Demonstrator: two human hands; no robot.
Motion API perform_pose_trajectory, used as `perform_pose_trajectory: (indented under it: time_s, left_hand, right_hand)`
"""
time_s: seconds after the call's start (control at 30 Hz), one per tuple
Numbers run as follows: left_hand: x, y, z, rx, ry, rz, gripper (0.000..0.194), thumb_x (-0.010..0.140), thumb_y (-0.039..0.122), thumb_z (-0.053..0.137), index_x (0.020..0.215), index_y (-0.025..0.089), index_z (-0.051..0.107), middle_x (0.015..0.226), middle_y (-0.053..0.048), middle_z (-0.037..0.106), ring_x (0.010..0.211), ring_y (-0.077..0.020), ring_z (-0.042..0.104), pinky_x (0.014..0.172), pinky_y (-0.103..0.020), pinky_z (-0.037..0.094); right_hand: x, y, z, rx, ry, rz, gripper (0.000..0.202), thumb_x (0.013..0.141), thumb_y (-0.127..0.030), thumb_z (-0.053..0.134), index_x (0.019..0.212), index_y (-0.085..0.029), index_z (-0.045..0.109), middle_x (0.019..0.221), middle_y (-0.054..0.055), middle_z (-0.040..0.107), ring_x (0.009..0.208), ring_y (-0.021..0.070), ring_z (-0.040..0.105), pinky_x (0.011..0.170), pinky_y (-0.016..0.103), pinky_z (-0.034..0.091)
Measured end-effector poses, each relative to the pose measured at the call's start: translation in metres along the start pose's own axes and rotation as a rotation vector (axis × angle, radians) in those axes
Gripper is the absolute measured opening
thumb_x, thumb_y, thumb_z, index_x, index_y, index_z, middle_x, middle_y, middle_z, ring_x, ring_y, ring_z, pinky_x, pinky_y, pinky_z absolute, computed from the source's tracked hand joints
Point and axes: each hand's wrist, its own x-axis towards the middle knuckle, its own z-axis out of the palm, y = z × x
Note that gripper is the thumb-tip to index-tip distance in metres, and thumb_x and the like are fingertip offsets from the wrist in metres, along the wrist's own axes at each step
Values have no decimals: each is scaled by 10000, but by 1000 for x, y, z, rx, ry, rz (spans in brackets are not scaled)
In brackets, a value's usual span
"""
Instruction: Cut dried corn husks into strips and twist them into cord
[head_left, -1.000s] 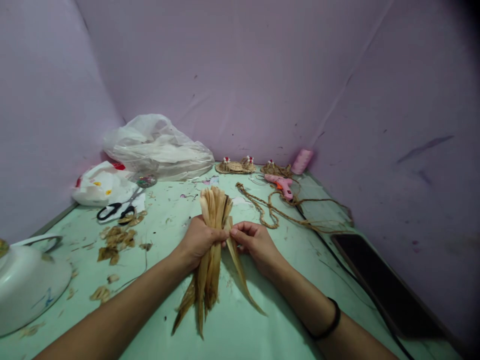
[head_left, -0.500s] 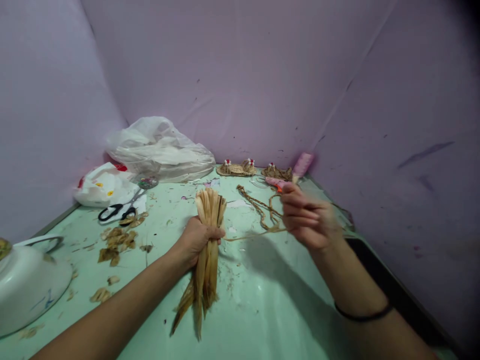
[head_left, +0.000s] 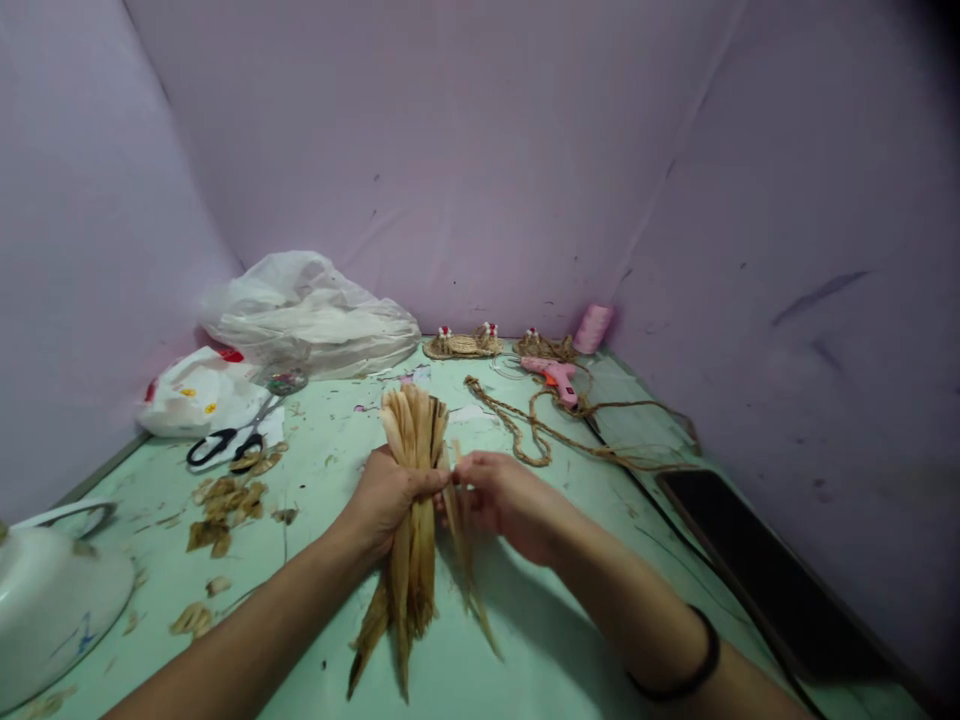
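Observation:
My left hand (head_left: 386, 500) is closed around the middle of a bundle of dried, straw-coloured husk strips (head_left: 412, 560), which stands roughly upright with ragged lower ends. Close beside it on the right, my right hand (head_left: 510, 500) pinches a thin loose strip (head_left: 469, 570) that hangs down toward the table. The fingertips of both hands almost meet at the bundle's right side. Behind the right hand lies a braided cord (head_left: 525, 420) in loose curves.
On the left are scissors (head_left: 232, 440), husk scraps (head_left: 221, 510), a plastic bag (head_left: 307, 315) and a white bowl-like vessel (head_left: 60, 610). A pink glue gun (head_left: 553, 378), pink thread spool (head_left: 594, 328), woven sandal-shaped pieces (head_left: 465, 345) and a dark flat panel (head_left: 772, 570) lie back and right.
My right hand has come left and down from the far right, bringing the thin strip against the bundle. The left hand keeps its hold. The view has shifted slightly.

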Motion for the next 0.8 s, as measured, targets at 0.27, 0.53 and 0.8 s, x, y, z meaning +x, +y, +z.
perform_pose_trajectory:
  time_s: [0.27, 0.53, 0.8]
  left_hand:
    - [4, 1, -6, -102, -84, -51, 234, 465, 91, 729, 673, 89, 620, 535, 3, 593, 430, -72, 512, 408, -159, 402]
    - [6, 1, -5, -80, -181, -228, 209, 573, 30, 591, 772, 34, 653, 634, -120, 667, 501, -160, 615, 468, -220, 494]
    - [10, -1, -3, -154, 45, -179, 158, 631, -3, 584, 772, 33, 646, 615, -109, 669, 507, -165, 622, 502, -245, 520]
  right_hand:
    - [15, 14, -11, 168, 71, -54, 228, 728, -325, 600, 679, -176, 434, 506, -67, 400, 343, 4, 171, 326, 140, 60]
    - [21, 17, -13, 70, 125, -219, 238, 567, -262, 723, 582, -169, 504, 392, -51, 432, 342, 42, 294, 341, 195, 159]
    - [28, 23, -18, -13, 170, -240, 264, 583, -324, 702, 582, -171, 487, 346, -83, 362, 308, 23, 220, 339, 192, 84]
